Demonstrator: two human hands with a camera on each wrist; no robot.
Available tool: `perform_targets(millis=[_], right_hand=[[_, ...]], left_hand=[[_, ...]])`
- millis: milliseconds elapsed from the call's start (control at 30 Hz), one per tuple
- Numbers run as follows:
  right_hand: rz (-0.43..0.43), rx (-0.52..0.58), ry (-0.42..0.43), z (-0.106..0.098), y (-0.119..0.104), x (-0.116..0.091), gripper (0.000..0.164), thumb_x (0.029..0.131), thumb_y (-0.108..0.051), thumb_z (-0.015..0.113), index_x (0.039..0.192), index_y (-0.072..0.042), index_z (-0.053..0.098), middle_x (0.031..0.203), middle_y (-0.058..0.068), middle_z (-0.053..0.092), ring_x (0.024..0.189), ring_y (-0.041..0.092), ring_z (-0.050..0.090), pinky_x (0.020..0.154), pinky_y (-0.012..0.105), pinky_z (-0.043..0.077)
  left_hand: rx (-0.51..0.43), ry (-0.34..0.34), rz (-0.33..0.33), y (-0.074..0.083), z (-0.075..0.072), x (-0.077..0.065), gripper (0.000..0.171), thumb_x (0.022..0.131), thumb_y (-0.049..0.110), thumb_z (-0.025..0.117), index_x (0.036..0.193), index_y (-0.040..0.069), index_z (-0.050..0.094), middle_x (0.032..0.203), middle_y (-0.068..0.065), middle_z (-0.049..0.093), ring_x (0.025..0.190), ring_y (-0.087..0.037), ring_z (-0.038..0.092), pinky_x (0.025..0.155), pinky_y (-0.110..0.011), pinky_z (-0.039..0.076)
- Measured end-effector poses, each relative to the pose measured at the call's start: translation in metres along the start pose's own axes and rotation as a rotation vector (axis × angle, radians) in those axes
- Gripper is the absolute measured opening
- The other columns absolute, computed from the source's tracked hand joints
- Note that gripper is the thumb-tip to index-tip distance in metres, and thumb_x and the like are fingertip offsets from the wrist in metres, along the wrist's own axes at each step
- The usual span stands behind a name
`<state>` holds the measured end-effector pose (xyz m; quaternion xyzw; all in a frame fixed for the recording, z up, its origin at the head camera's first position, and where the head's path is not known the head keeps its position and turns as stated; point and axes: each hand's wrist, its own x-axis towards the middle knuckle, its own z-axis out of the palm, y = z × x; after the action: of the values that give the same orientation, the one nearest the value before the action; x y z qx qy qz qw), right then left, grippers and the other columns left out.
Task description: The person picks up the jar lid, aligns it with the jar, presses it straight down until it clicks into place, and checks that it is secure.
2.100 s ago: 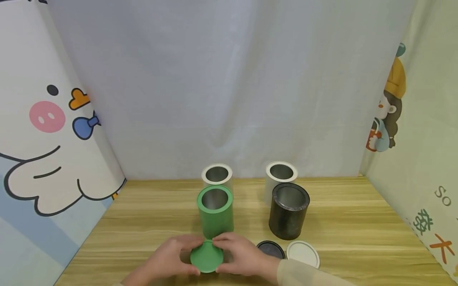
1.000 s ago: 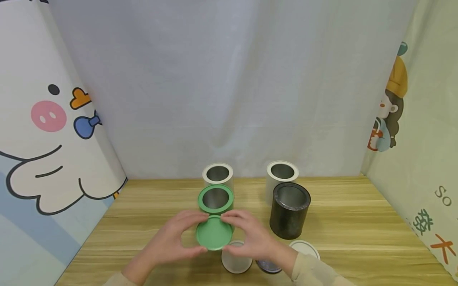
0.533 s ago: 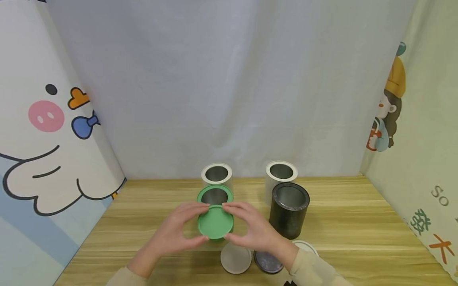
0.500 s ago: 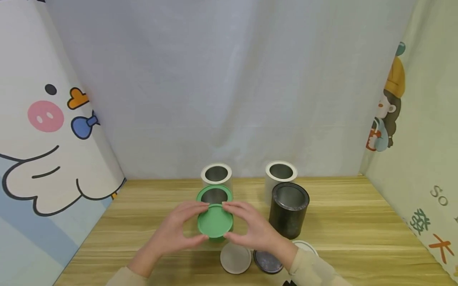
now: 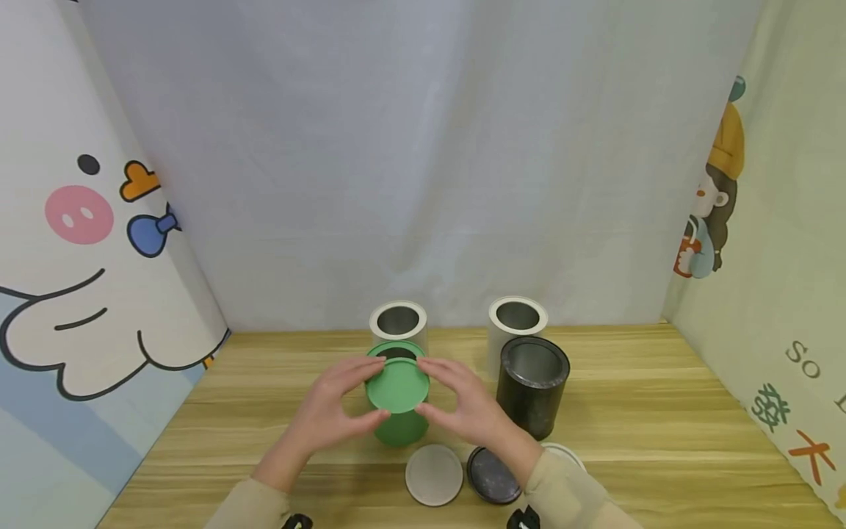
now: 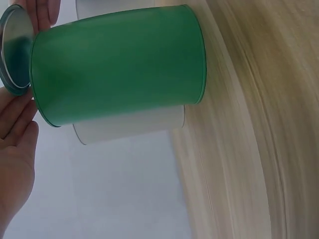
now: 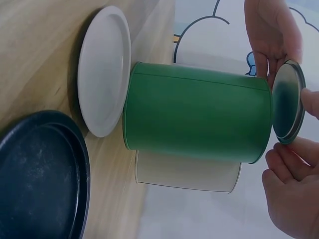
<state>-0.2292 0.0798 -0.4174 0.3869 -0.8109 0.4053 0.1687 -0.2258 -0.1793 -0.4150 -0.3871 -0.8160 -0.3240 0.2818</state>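
Note:
Between my left hand [image 5: 333, 404] and right hand [image 5: 471, 405] is a round green lid [image 5: 398, 388], pinched at its edges by thumbs and fingers. It is held over the near part of the mouth of an upright green can [image 5: 402, 430]; a dark strip of the opening shows behind it. Seen from the left wrist, the lid's metallic underside [image 6: 17, 50] faces the top end of the can [image 6: 119, 64]. In the right wrist view the same lid [image 7: 286, 104] stands right at the can's rim, with fingers of both hands on its edge.
Behind the green can stands a white can [image 5: 380, 334]. To the right are another white can [image 5: 497, 353] and an open black can [image 5: 529, 404]. Nearer me lie a pale lid [image 5: 434, 475], a black lid [image 5: 492, 477] and a white lid [image 5: 567, 455] partly behind my right sleeve.
Both hands have raised the green lid from the table in front of the green can and moved it forward and up over the can's mouth. The cans stay put.

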Motion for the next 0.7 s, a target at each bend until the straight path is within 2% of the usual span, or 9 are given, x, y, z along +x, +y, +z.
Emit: perform_targets(millis=[167, 400, 500, 700], right_hand=[[0.013, 0.003, 0.013, 0.001, 0.004, 0.007, 0.056, 0.083, -0.01, 0.079, 0.133, 0.005, 0.058, 0.134, 0.02, 0.058, 0.124, 0.039, 0.053, 0.103, 0.053, 0.044], [0.033, -0.017, 0.002, 0.003, 0.009, 0.019, 0.054, 0.086, -0.009, 0.077, 0.134, 0.007, 0.057, 0.134, 0.021, 0.058, 0.124, 0.039, 0.053, 0.104, 0.052, 0.043], [0.05, -0.022, -0.008, 0.004, 0.01, 0.023, 0.055, 0.086, -0.01, 0.077, 0.134, 0.007, 0.057, 0.135, 0.02, 0.058, 0.126, 0.039, 0.052, 0.105, 0.052, 0.043], [0.098, -0.025, -0.028, 0.006, 0.014, 0.03, 0.055, 0.086, -0.013, 0.077, 0.135, 0.005, 0.057, 0.136, 0.018, 0.057, 0.127, 0.039, 0.051, 0.105, 0.054, 0.041]], left_hand=[[0.0, 0.005, -0.023, -0.007, 0.002, 0.005, 0.062, 0.08, 0.041, 0.082, 0.124, 0.0, 0.067, 0.126, -0.01, 0.066, 0.117, -0.032, 0.059, 0.098, -0.051, 0.048], [-0.005, 0.005, -0.067, -0.016, 0.004, 0.009, 0.059, 0.076, 0.028, 0.086, 0.124, -0.001, 0.067, 0.124, -0.013, 0.066, 0.115, -0.033, 0.06, 0.095, -0.054, 0.05], [-0.001, -0.012, -0.101, -0.018, 0.003, 0.011, 0.06, 0.074, 0.024, 0.087, 0.125, -0.001, 0.067, 0.125, -0.013, 0.066, 0.117, -0.034, 0.059, 0.096, -0.055, 0.049], [-0.012, -0.05, -0.177, -0.022, 0.002, 0.014, 0.062, 0.074, 0.024, 0.087, 0.127, -0.001, 0.066, 0.128, -0.014, 0.064, 0.12, -0.036, 0.057, 0.099, -0.056, 0.047]])
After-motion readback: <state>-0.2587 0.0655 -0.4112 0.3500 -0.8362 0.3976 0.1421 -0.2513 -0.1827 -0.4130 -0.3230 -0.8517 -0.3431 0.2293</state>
